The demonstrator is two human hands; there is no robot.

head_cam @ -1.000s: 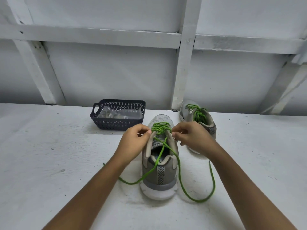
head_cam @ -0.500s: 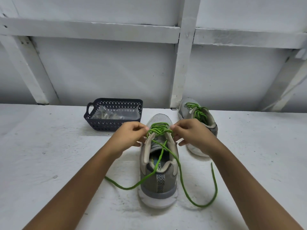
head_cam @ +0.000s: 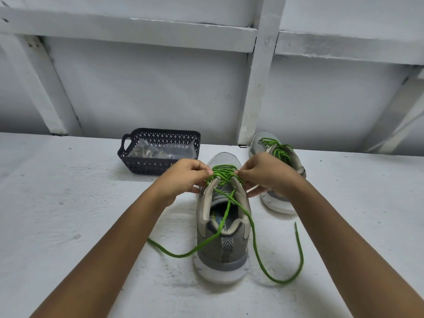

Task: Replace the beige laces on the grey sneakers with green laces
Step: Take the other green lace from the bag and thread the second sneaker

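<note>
A grey sneaker [head_cam: 222, 251] stands heel toward me in the middle of the white table. A green lace [head_cam: 223, 173] runs through its eyelets. My left hand [head_cam: 183, 174] pinches the lace at the left eyelet row. On the right eyelet row my right hand [head_cam: 263, 172] pinches it too. Two loose lace ends cross over the shoe opening; one trails left onto the table [head_cam: 169, 252], the other loops right [head_cam: 298, 255]. A second grey sneaker [head_cam: 278, 198] with green laces stands behind my right hand, partly hidden.
A dark plastic basket [head_cam: 146, 165] with clear bags and pale laces inside sits at the back left of the sneaker. A white wall with wooden beams [head_cam: 260, 88] rises right behind the table. White tabletop [head_cam: 68, 203] spreads left and right of the shoe.
Both hands stay pinched at the top of the lacing, with only small finger shifts. The view has moved slightly; the loose lace ends lie almost as before.
</note>
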